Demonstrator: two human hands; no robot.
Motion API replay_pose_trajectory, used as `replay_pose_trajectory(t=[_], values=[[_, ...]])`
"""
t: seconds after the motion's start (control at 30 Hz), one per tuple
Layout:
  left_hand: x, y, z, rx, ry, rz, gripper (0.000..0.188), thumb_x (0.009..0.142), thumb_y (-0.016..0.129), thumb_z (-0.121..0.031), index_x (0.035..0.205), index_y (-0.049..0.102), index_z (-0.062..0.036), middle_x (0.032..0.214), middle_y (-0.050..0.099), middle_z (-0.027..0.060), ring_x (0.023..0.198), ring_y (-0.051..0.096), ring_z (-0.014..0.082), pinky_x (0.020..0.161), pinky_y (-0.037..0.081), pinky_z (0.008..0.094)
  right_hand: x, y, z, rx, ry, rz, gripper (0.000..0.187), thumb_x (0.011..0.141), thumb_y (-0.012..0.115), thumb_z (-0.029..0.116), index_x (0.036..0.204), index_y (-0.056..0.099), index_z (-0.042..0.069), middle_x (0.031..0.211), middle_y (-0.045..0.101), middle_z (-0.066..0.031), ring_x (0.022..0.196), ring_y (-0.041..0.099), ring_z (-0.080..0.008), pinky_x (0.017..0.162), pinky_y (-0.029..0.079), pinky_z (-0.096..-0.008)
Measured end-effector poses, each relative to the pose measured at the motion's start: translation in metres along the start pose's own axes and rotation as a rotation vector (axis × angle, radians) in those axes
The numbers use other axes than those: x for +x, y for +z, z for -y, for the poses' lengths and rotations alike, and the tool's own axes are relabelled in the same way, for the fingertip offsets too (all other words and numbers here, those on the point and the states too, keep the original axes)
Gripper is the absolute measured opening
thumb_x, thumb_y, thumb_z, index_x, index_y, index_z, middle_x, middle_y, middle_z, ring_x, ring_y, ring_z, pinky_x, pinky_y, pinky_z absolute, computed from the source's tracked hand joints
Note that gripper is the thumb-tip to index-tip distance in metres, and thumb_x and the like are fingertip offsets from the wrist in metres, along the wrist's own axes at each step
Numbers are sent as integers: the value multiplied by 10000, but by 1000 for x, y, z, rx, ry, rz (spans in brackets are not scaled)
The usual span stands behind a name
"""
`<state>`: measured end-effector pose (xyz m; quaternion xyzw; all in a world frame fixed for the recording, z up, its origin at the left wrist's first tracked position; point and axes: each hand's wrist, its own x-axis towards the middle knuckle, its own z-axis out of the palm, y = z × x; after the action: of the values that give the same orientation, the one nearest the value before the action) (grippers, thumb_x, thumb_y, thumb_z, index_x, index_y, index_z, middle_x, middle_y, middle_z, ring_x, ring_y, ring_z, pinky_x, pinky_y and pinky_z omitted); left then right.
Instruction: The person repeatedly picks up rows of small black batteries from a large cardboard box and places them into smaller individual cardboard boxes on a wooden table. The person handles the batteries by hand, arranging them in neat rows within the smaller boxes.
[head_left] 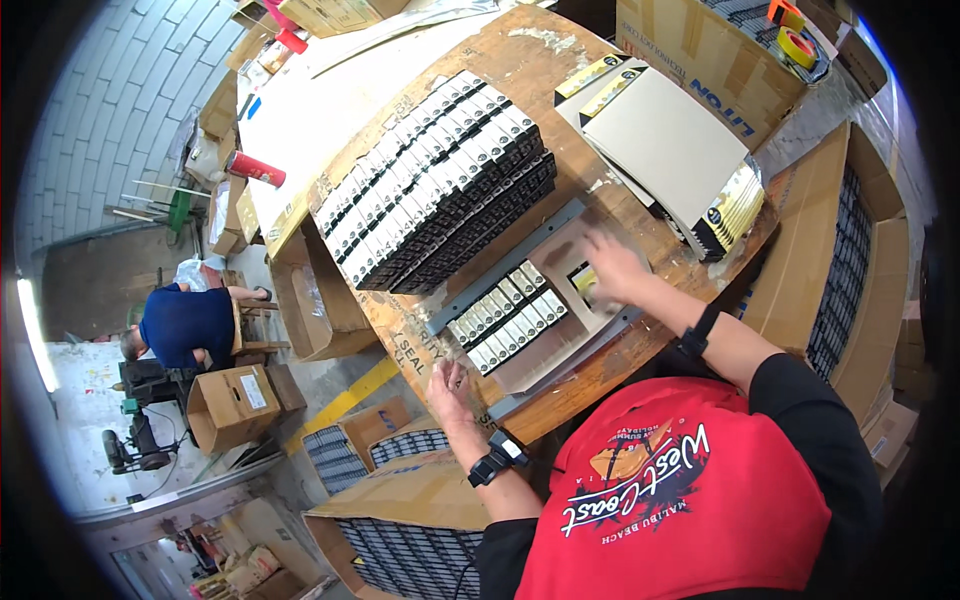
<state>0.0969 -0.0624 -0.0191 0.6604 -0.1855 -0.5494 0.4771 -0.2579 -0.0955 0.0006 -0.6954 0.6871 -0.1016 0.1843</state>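
Observation:
On the wooden table lies a shallow jig with grey side rails (510, 262). Inside it, two rows of small black-and-white boxes (508, 315) stand side by side on a pale sheet (540, 372). My left hand (450, 392) is at the left end of these rows, fingers loosely bent and apart, with nothing visible in them. Over the right part of the sheet is my right hand (615, 268), slightly blurred, its fingers spread. Under its thumb side shows a small dark-and-yellow patch (582, 280), partly hidden; I cannot tell whether the hand touches it.
A tall block of stacked small boxes (430, 180) stands behind the jig. A pile of flat grey cards (670, 140) lies at the right. Cartons of dark packs (845, 270) flank the table, with another carton (400, 520) at lower left. A person (190, 328) sits further off, left.

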Motion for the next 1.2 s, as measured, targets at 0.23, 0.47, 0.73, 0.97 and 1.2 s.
replay_pose_trajectory(t=[0.23,0.47,0.73,0.97,1.2], values=[[-13,3,-44,-29,185,-76,335,912,508,-212,1127,527,45,1063,593,140,1022,577,235,847,450,363,-14,0,-13,322,-90,129,696,596,736,104,1231,453,55,1211,495,-122,1124,475,-308,924,429,-329],[-71,68,-104,27,481,209,469,912,498,-305,1204,475,61,1147,558,156,1051,548,266,897,422,375,-65,-67,-29,1309,-34,207,780,641,783,93,1315,392,68,1183,506,-55,1054,513,-171,875,468,-327],[-179,216,-86,398,261,868,532,876,508,-365,1259,447,-1,1110,570,163,906,611,275,715,502,334,-136,-150,-36,1107,-248,-110,774,668,719,70,1341,337,85,1237,474,-131,1053,541,-240,876,477,-350],[-283,361,-22,303,66,1429,352,938,469,-131,1252,419,21,1068,592,129,901,620,203,768,512,330,-230,-210,-112,690,-197,-642,729,720,720,182,1323,337,41,1227,490,-183,1099,509,-329,938,410,-354],[-367,467,65,645,92,1620,285,949,433,-141,1168,507,26,1012,602,82,849,609,159,736,498,274,-316,-225,-222,923,278,-726,394,830,625,300,1014,542,-38,885,612,-189,791,614,-266,704,478,-350]])
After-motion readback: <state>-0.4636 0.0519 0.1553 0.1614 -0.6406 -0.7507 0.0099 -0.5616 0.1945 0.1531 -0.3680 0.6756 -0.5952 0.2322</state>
